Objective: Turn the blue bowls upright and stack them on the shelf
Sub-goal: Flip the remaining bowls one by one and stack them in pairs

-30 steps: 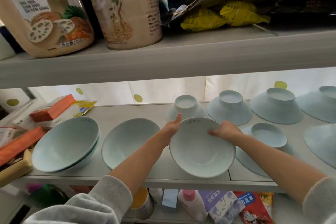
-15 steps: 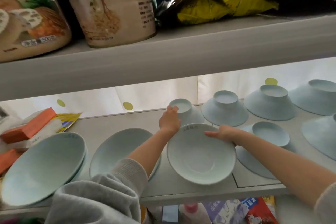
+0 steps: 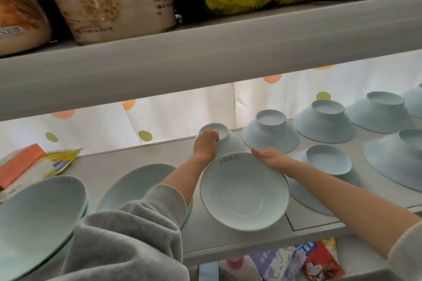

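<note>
Left hand has reached back, grip closing on the upturned bowl; right hand spread beside upright bowl.

i read "500" on the label of the tan canister at far left, upper shelf. the second canister has columns of print, too blurred to read. small characters on the rim of the upright bowl are unreadable, as is the print on the red-blue packet below.
</note>
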Demonstrator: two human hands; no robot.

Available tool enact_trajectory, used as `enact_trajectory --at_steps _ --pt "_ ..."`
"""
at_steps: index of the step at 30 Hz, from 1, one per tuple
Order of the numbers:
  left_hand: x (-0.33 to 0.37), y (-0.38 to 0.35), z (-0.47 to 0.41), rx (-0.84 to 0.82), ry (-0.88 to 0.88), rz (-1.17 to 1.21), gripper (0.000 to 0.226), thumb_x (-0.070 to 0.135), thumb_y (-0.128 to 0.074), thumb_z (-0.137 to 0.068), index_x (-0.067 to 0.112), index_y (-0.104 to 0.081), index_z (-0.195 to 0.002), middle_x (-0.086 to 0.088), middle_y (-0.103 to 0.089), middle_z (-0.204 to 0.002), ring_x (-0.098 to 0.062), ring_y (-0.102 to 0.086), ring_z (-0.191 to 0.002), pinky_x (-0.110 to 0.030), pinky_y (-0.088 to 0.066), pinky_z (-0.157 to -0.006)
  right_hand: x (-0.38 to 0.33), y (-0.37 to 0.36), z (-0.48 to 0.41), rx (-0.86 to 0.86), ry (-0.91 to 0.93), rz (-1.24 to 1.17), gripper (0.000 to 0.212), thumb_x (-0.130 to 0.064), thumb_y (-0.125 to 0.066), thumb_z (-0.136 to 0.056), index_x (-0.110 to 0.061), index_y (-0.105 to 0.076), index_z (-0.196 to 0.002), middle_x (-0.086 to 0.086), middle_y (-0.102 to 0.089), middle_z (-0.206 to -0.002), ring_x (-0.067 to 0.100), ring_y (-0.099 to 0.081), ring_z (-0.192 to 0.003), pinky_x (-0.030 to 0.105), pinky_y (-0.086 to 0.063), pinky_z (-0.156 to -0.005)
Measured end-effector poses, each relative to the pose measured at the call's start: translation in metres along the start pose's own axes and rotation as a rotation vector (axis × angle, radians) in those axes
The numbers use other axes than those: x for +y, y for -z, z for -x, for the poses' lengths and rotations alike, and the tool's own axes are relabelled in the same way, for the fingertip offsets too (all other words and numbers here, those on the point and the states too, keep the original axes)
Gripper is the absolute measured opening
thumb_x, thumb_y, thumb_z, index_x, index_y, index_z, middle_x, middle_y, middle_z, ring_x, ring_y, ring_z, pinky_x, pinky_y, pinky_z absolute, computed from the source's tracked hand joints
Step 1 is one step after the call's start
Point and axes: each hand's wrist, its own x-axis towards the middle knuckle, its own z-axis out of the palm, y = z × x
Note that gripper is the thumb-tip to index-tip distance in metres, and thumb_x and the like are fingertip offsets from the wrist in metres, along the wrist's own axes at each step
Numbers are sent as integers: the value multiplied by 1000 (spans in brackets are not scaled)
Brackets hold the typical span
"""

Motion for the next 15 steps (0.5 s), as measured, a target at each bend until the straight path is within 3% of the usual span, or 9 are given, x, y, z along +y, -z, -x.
enact_trajectory --at_steps 5,9,12,14,15 --pt "-2 8 6 5 -17 -26 18 -3 -44 -84 0 -62 -87 -15 -61 -105 -32 -59 -90 -31 -37 -68 -3 4 7 -36 35 -11 68 -59 -28 -93 -6 -67 -108 13 -65 -113 29 -59 -107 37 -43 -99" --pt "0 28 6 60 -39 -52 16 -2 -46 -87 -3 -62 -89 -16 -60 -106 -36 -59 -90 -35 -40 -71 -11 12 6 15 53 52 63 -54 -29 -96 -1 -60 -82 16 -61 -90 30 -56 -91 35 -40 -83" --pt "6 49 2 125 -65 -50 16 0 -47 -87 -3 -62 -91 -18 -60 -107 -39 -59 -91 -40 -44 -76 -16 18 2 99 79 110 52 -51 -39 -94 -2 -57 -94 18 -64 -109 28 -56 -91 34 -40 -79" --pt "13 64 -2 168 -91 -40 14 2 -49 -85 -2 -62 -90 -17 -61 -105 -39 -60 -91 -38 -45 -76 -20 25 3 172 118 116 39 -39 -54 -92 -9 -52 -117 13 -59 -121 26 -56 -102 32 -41 -86" --pt "17 72 -3 188 -106 -31 13 3 -51 -84 -1 -63 -89 -17 -61 -103 -38 -60 -90 -37 -45 -76 -22 29 3 220 153 115 47 -31 -60 -89 -12 -44 -129 11 -54 -128 27 -54 -111 35 -41 -91"
